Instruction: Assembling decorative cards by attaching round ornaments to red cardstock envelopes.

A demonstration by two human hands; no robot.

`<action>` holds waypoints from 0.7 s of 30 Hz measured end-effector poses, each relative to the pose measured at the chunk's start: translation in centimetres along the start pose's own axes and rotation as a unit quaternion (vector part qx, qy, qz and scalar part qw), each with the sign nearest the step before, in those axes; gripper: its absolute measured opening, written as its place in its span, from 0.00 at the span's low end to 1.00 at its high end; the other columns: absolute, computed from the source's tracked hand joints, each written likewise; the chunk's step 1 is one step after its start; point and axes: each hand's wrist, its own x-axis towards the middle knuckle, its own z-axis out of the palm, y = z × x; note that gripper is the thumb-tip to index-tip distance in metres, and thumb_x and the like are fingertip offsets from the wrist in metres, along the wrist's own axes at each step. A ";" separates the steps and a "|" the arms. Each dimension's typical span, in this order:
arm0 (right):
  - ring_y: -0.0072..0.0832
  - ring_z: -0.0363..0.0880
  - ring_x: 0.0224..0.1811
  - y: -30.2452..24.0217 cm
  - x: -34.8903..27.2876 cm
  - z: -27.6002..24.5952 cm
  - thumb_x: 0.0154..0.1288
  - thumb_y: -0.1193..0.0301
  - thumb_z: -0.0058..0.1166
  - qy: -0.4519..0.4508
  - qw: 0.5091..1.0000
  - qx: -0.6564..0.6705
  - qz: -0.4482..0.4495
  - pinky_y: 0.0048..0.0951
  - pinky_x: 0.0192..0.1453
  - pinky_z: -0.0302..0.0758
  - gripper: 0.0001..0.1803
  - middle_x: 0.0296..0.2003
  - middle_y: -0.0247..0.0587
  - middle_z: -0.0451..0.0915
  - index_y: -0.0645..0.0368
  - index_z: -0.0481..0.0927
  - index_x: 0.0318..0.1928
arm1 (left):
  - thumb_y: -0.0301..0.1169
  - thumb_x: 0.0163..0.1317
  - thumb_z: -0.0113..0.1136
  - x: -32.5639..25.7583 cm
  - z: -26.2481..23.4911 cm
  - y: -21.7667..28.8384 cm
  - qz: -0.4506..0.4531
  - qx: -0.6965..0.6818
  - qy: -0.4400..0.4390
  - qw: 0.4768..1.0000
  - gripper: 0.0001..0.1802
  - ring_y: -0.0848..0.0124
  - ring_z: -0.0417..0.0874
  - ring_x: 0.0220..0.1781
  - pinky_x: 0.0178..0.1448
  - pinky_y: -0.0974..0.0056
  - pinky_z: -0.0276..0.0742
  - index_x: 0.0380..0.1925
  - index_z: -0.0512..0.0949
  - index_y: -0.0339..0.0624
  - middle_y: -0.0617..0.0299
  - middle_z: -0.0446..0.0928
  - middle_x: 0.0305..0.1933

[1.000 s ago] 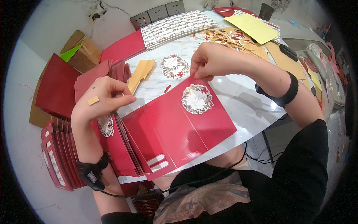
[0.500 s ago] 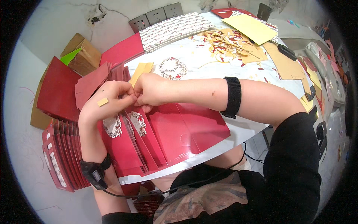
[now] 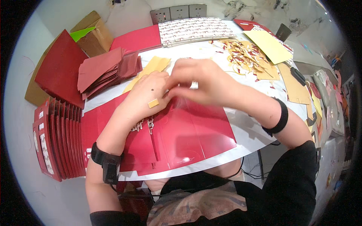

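Observation:
My left hand (image 3: 149,92) lies with its palm down on a red card sheet (image 3: 196,139), its fingers reaching towards my right hand. A small yellow sticker (image 3: 154,103) is on its back. My right hand (image 3: 200,81) is bent over the left fingertips, thumb and fingers drawn together in a pinch and slightly blurred. Whatever lies between them is hidden. Beside my left wrist, white lacy cut-outs (image 3: 151,125) show on the red card, partly covered by the forearm. A yellow paper strip (image 3: 156,64) lies just beyond my left hand.
Dark red envelopes (image 3: 100,71) are piled at the left, above a row of standing red folders (image 3: 66,139). A cardboard box (image 3: 100,39) stands behind. Patterned sheets (image 3: 196,32) lie at the back; paper scraps (image 3: 245,56) and a yellow sheet (image 3: 269,47) are at the right.
Both hands have shifted right in the view. My left hand has turned flatter onto the card, and my right hand has lifted and arched over it. The red cards beneath lie flatter.

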 end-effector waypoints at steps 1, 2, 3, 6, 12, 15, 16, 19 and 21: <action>0.42 0.83 0.37 -0.2 -0.1 1.2 0.59 0.71 0.65 0.042 0.998 -0.018 -0.042 0.41 0.37 0.80 0.05 0.34 0.41 0.79 0.55 0.84 0.35 | 0.31 0.59 0.64 -0.2 -0.2 0.4 -0.004 0.001 0.000 1.000 0.12 0.48 0.80 0.49 0.54 0.48 0.76 0.42 0.80 0.40 0.50 0.80 0.41; 0.42 0.83 0.37 -0.6 -0.1 1.7 0.59 0.71 0.65 0.042 0.998 -0.017 -0.042 0.41 0.37 0.80 0.05 0.34 0.41 0.79 0.55 0.84 0.35 | 0.31 0.57 0.65 -0.3 -0.6 1.0 0.013 -0.016 0.021 1.000 0.14 0.48 0.80 0.49 0.54 0.48 0.75 0.43 0.80 0.41 0.50 0.80 0.42; 0.41 0.83 0.36 -1.0 -0.2 2.1 0.59 0.70 0.64 0.054 0.994 -0.056 -0.075 0.40 0.36 0.80 0.05 0.34 0.40 0.78 0.55 0.82 0.34 | 0.31 0.55 0.66 -0.3 -0.8 1.2 0.030 -0.032 0.042 0.998 0.16 0.49 0.79 0.50 0.54 0.48 0.74 0.44 0.80 0.42 0.51 0.80 0.43; 0.38 0.83 0.33 -0.7 0.1 2.8 0.60 0.69 0.63 0.077 0.982 -0.108 -0.135 0.38 0.32 0.80 0.07 0.32 0.39 0.75 0.56 0.78 0.31 | 0.31 0.51 0.68 -0.7 -0.6 0.5 0.034 -0.045 0.023 0.998 0.18 0.50 0.77 0.52 0.55 0.49 0.70 0.44 0.80 0.44 0.54 0.80 0.44; 0.39 0.83 0.33 -0.6 0.1 2.5 0.59 0.69 0.63 0.051 0.982 -0.113 -0.140 0.39 0.33 0.80 0.06 0.33 0.40 0.76 0.56 0.79 0.32 | 0.30 0.48 0.70 -1.1 -0.2 0.6 0.041 -0.106 0.069 0.991 0.17 0.53 0.75 0.53 0.55 0.52 0.62 0.40 0.79 0.46 0.58 0.80 0.44; 0.43 0.83 0.34 -0.5 0.5 1.6 0.61 0.69 0.63 0.017 0.991 -0.033 -0.129 0.39 0.34 0.80 0.06 0.34 0.42 0.78 0.58 0.81 0.34 | 0.31 0.49 0.68 -0.9 -0.6 1.1 0.042 -0.010 0.006 0.999 0.14 0.56 0.76 0.52 0.53 0.52 0.61 0.38 0.81 0.47 0.58 0.81 0.44; 0.41 0.84 0.33 -0.3 0.6 1.3 0.61 0.70 0.63 -0.005 0.995 0.020 -0.097 0.37 0.35 0.80 0.06 0.33 0.42 0.80 0.59 0.82 0.35 | 0.31 0.49 0.68 -0.7 -0.7 1.5 0.041 -0.009 0.005 0.999 0.14 0.56 0.76 0.52 0.53 0.52 0.61 0.38 0.81 0.47 0.58 0.81 0.44; 0.35 0.85 0.33 -1.1 0.8 0.3 0.60 0.72 0.63 -0.022 0.993 0.115 0.002 0.33 0.38 0.81 0.07 0.31 0.44 0.83 0.62 0.83 0.36 | 0.29 0.53 0.66 -0.5 -1.0 1.7 0.036 -0.010 0.058 0.998 0.08 0.58 0.76 0.51 0.52 0.52 0.61 0.35 0.82 0.48 0.58 0.81 0.41; 0.24 0.84 0.33 -0.6 0.2 -0.4 0.59 0.74 0.64 0.019 0.981 0.162 0.106 0.28 0.40 0.81 0.08 0.30 0.42 0.85 0.64 0.85 0.37 | 0.28 0.59 0.63 0.5 -1.0 1.1 -0.070 0.017 0.024 0.997 0.07 0.59 0.80 0.47 0.51 0.55 0.66 0.37 0.84 0.47 0.56 0.83 0.40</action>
